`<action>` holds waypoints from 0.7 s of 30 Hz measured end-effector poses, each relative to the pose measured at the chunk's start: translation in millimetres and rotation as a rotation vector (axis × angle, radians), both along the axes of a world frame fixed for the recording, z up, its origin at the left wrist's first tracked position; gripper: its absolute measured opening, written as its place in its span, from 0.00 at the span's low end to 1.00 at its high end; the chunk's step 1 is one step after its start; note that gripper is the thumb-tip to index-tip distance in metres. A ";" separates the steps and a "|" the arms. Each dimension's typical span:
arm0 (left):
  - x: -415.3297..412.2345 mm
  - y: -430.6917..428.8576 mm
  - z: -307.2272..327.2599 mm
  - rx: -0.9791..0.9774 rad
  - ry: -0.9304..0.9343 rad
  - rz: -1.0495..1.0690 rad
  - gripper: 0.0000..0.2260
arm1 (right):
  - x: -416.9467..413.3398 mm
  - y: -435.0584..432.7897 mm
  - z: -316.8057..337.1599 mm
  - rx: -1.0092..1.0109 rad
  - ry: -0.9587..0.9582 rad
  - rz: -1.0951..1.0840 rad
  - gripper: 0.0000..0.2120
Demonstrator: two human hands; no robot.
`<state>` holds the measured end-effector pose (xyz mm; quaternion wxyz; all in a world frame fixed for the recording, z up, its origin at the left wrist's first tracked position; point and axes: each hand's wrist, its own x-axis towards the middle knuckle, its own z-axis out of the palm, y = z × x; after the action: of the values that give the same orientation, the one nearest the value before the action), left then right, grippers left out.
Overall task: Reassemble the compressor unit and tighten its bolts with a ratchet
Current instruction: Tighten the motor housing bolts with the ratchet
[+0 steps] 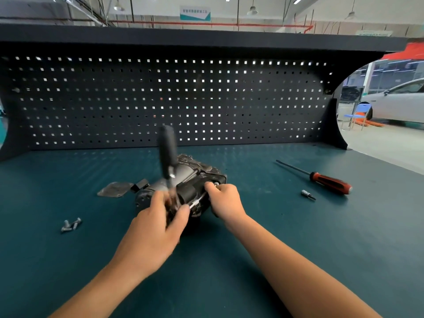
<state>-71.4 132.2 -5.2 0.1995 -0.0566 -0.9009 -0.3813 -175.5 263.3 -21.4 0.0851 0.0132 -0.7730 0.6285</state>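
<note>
Head view: I see the dark grey and black metal compressor unit (195, 177) lying on its side on the teal bench mat (298, 249), directly under both sets of fingers, in the middle of the bench. My left hand (158, 216) is curled round the lower end of the black-handled ratchet (168, 154), whose handle rises almost upright just beyond the knuckles; both are blurred, so I cannot tell exactly where each fingertip sits. A thin silver extension bar (197, 201) runs along the unit's near face from the left thumb towards the right fingers. My right hand (226, 199) clasps the unit's right end, fingers folded over its top edge and touching it.

Just past the left fingers, to their left, a flat grey metal cover plate (114, 189) lies on the mat beside the unit. Nearer me and well to the left of the left hand, a small cluster of loose silver bolts (70, 224) rests on the mat. Well to the right of the right fingers lies a small silver socket bit (307, 194), and just beyond it a long screwdriver with a red and black handle (330, 181), set diagonally. Behind everything stands a dark perforated pegboard (160, 99). Past its right edge I see a white car (401, 99) and a blue chair (358, 115).
</note>
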 end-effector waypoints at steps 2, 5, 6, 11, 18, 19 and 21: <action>-4.8 3.5 3.4 0.384 -0.189 -0.058 0.11 | 0.1 0.7 0.9 -0.012 0.000 0.014 0.20; -7.6 0.3 6.6 0.557 -0.299 -0.071 0.13 | -1.6 2.5 1.5 0.006 0.007 0.025 0.21; -7.1 -1.3 6.1 0.497 -0.267 -0.074 0.12 | -2.7 3.3 1.8 0.032 0.012 0.023 0.22; 5.6 -4.2 0.5 -0.245 0.013 -0.017 0.10 | -2.0 4.0 -3.2 0.125 0.012 0.004 0.26; 11.8 1.4 2.5 -0.436 0.106 0.100 0.15 | -8.6 1.9 0.6 0.159 -0.085 -0.005 0.21; 11.3 1.6 1.9 -0.416 0.092 0.102 0.16 | -7.7 1.3 0.6 0.148 -0.073 0.005 0.21; 11.2 3.3 0.1 -0.354 0.044 0.082 0.17 | -4.0 -0.4 -0.8 0.107 -0.043 0.044 0.17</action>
<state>-60.1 135.5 -5.0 0.2217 -0.0623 -0.9509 -0.2067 -179.5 262.9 -22.2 0.0536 0.0212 -0.8068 0.5880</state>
